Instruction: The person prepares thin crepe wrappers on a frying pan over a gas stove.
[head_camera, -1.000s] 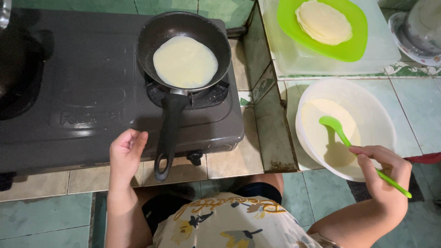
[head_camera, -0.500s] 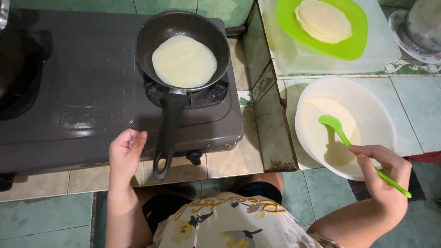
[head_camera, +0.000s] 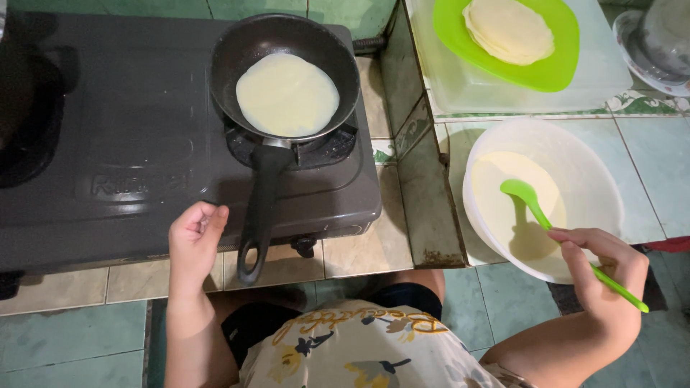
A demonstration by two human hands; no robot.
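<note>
A dark gas stove (head_camera: pixel 144 136) occupied the left of the tiled worktop (head_camera: pixel 359 244), carrying a black frying pan (head_camera: pixel 284 72) on its right burner, the long pan handle (head_camera: pixel 260 208) pointing toward the person; a thin round of pale batter (head_camera: pixel 287 95) lay spread over the pan floor. To the right, beyond a raised tiled step, a white plastic bowl (head_camera: pixel 596 187) held more of the same liquid batter, and behind it a green plate (head_camera: pixel 550 61) bore a stack of finished crepes (head_camera: pixel 509 29). The right hand (head_camera: pixel 600 269) gripped the stem of a green ladle (head_camera: pixel 535 208), fingers closed round it, its scoop resting inside the bowl just above the batter surface. The left hand (head_camera: pixel 195 237) was loosely curled and empty, at the stove's front edge, just left of the pan handle without touching it. Probable hazards: the thin round might scorch or stick if left unattended on the burner, since neither hand held the pan; the bowl sat near the edge of the worktop, so a downward push from the ladle could tip it; a laden ladle carried across the step could drip batter onto the tiles
</note>
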